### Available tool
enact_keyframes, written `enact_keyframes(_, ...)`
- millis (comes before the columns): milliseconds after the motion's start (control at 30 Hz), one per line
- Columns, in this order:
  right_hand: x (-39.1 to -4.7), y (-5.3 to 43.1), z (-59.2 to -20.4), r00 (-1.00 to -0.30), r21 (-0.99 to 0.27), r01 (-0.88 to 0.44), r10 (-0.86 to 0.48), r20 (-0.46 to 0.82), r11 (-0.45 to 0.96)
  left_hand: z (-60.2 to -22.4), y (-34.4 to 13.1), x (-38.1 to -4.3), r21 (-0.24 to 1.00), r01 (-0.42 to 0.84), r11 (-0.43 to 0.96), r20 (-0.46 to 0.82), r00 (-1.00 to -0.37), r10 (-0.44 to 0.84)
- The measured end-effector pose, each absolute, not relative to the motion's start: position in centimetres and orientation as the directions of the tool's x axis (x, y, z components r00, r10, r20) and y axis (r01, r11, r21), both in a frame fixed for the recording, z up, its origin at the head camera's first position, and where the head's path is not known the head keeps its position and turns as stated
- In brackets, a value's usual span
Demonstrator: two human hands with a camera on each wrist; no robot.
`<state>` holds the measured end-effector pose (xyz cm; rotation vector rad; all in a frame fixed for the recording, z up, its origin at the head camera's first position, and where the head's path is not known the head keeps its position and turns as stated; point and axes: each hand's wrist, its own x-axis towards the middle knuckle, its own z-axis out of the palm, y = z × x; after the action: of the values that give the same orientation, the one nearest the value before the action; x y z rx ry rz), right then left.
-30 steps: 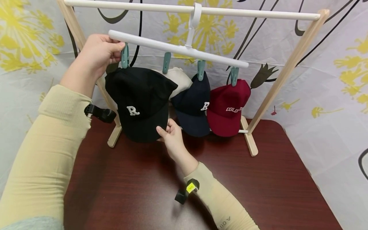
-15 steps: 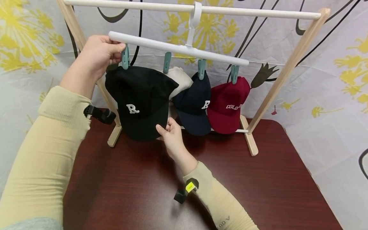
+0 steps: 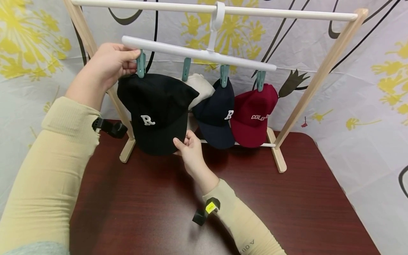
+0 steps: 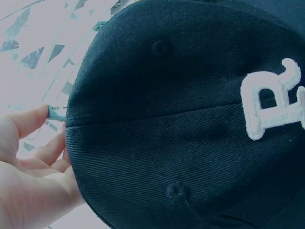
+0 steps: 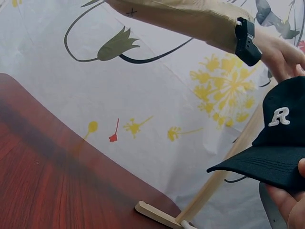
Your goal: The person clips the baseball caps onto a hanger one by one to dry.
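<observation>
A black baseball cap (image 3: 159, 106) with a white R hangs at the left end of a white clip hanger (image 3: 178, 51). My left hand (image 3: 106, 65) pinches the green clip (image 3: 141, 64) at the cap's top, thumb close under the bar. In the left wrist view the cap's crown (image 4: 157, 86) hides part of those fingers. My right hand (image 3: 191, 150) holds the cap's brim at its right edge, thumb on top and fingers beneath, as the right wrist view also shows at the brim (image 5: 257, 164).
Beside it hang a cream cap (image 3: 200, 88), a navy cap (image 3: 218, 117) and a dark red cap (image 3: 253, 120) on green clips. The hanger hooks over a wooden rack's top rail (image 3: 271, 12). Rack feet (image 3: 276, 156) stand on a dark reddish table (image 3: 153, 212), before a patterned cloth (image 3: 357, 88).
The hanger's left end has sunk slightly with my left hand and its right end has risen, lifting the red and navy caps a little. My right hand keeps its hold on the brim.
</observation>
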<state>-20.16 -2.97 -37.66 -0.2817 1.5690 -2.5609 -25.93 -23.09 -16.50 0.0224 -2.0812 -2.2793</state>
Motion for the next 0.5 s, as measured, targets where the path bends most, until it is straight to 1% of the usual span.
enact_keyframes(267,-20.12,-2.98,-37.95,-0.975,-0.890,0.014,-0.202,0.089,-0.456,-16.76,-23.17,-26.06,0.989,0.037,-0.142,0.033,-0.999,-0.032)
enact_keyframes(500,-20.04,-2.96,-38.37,-0.974,-0.896,0.028,-0.212,0.074,-0.443,-17.19,-23.04,-26.03,0.987,0.069,-0.146,0.065,-0.998,-0.026)
